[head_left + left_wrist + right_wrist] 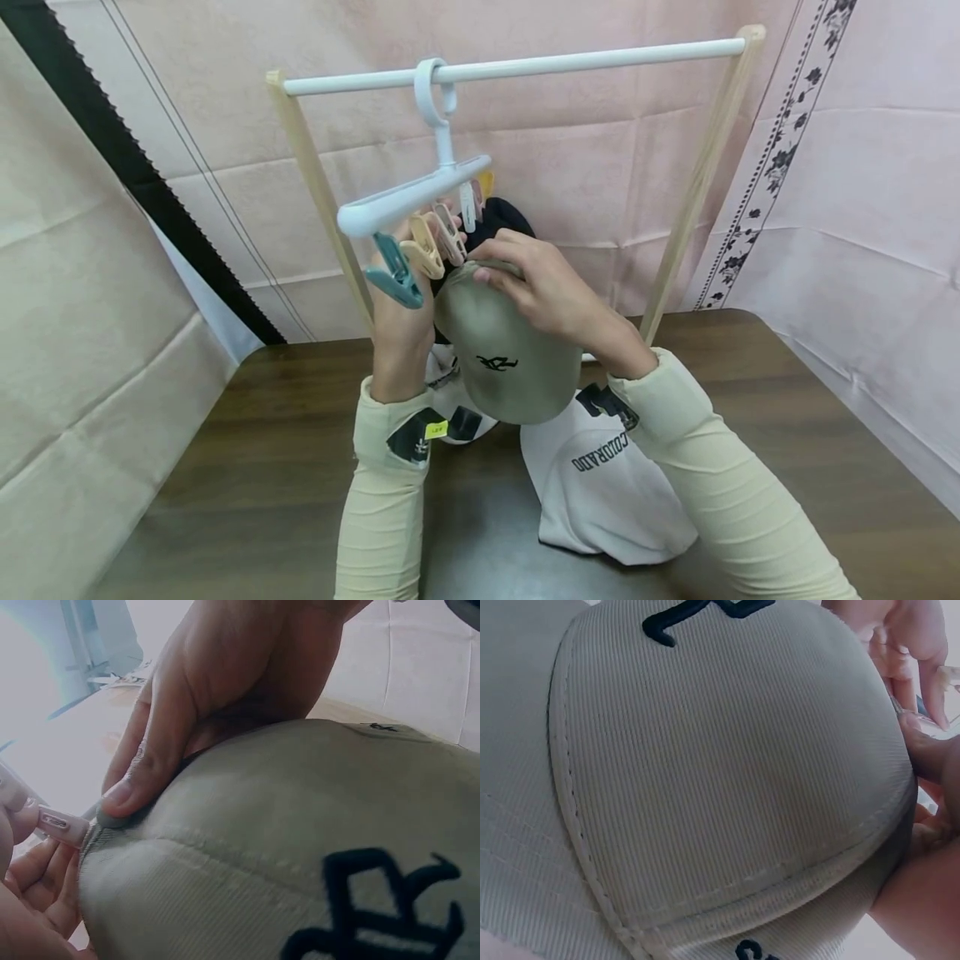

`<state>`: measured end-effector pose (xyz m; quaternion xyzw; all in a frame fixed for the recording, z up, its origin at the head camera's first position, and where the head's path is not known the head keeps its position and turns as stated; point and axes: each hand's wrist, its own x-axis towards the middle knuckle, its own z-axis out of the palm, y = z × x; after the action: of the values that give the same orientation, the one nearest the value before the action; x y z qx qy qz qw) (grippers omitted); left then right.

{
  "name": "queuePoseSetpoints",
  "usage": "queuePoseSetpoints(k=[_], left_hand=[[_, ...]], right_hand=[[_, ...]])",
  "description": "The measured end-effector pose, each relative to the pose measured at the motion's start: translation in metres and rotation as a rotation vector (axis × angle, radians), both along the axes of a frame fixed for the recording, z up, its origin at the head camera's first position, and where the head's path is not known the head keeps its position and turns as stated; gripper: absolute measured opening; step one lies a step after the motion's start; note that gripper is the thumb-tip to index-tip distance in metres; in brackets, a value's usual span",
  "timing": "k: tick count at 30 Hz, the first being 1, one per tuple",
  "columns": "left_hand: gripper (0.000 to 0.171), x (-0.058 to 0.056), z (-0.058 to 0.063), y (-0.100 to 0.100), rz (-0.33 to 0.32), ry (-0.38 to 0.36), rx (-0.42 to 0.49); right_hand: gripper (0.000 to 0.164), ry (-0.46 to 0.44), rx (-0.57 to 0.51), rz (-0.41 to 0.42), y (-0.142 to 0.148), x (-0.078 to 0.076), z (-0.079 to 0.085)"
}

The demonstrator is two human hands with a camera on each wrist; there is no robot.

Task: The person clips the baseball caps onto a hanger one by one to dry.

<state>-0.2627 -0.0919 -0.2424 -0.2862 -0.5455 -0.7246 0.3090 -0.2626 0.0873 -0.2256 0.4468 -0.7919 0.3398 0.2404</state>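
Note:
A khaki baseball cap with a black embroidered emblem hangs crown-forward under the light-blue clip hanger. My right hand grips the cap's top edge, thumb on the near side. Behind the clips, my left hand pinches a pale pink clothespin. In the left wrist view the tip of that pink clothespin is right at the cap's edge, beside the right thumb. A yellow clip and a teal clip dangle on the near side. Farther back hangs a dark cap, partly hidden.
The hanger hooks over a white rod between wooden posts. On the brown table lies a white cap lettered COLORADO. Another white and black cap is partly covered by the khaki one. Pink cloth hangs behind.

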Motion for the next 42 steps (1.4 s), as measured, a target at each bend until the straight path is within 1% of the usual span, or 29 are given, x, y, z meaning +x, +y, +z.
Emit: queuePoseSetpoints(k=[2, 3, 7, 12, 15, 19, 22, 25, 28, 32, 35, 37, 40, 42], left_hand=[[0.032, 0.000, 0.001, 0.002, 0.008, 0.004, 0.010], [0.032, 0.000, 0.001, 0.003, 0.001, 0.010, 0.017], [0.030, -0.001, 0.002, 0.005, -0.050, 0.031, 0.053], [0.028, 0.000, 0.002, 0.006, -0.075, 0.031, 0.079], [0.027, 0.000, 0.004, 0.007, -0.080, 0.019, 0.075], [0.030, 0.001, 0.004, 0.009, -0.072, -0.002, 0.088], [0.029, 0.000, 0.005, 0.011, -0.064, 0.010, 0.097], [0.025, -0.001, 0.006, 0.012, -0.054, 0.027, 0.092], [0.022, -0.001, 0.005, 0.012, -0.049, 0.027, 0.094], [0.024, -0.002, 0.005, 0.013, -0.044, 0.046, 0.069], [0.026, -0.001, 0.004, 0.013, 0.009, 0.042, 0.035], [0.025, -0.001, 0.003, 0.013, 0.043, 0.020, 0.018], [0.020, -0.002, 0.000, 0.014, 0.101, -0.031, 0.003], [0.018, -0.003, -0.001, 0.014, 0.108, -0.053, 0.004]], right_hand=[[0.014, -0.004, -0.012, -0.006, 0.000, 0.001, 0.001], [0.013, -0.011, -0.019, -0.010, 0.000, 0.002, 0.002], [0.013, -0.044, -0.037, -0.040, 0.000, 0.006, 0.005], [0.012, -0.086, -0.066, -0.097, -0.002, 0.007, 0.008], [0.012, -0.083, -0.084, -0.115, -0.002, 0.007, 0.008], [0.011, -0.057, -0.105, -0.089, 0.000, 0.005, 0.010], [0.010, -0.044, -0.119, -0.069, 0.001, 0.003, 0.012], [0.010, -0.055, -0.139, -0.059, 0.000, 0.001, 0.013], [0.010, -0.070, -0.158, -0.058, 0.000, 0.000, 0.015], [0.011, -0.102, -0.159, -0.072, 0.000, 0.000, 0.017], [0.013, -0.159, -0.153, -0.090, 0.000, 0.001, 0.017], [0.016, -0.199, -0.150, -0.113, 0.001, 0.001, 0.016], [0.021, -0.243, -0.141, -0.159, 0.002, 0.000, 0.011], [0.024, -0.256, -0.140, -0.183, 0.005, -0.002, 0.005]])
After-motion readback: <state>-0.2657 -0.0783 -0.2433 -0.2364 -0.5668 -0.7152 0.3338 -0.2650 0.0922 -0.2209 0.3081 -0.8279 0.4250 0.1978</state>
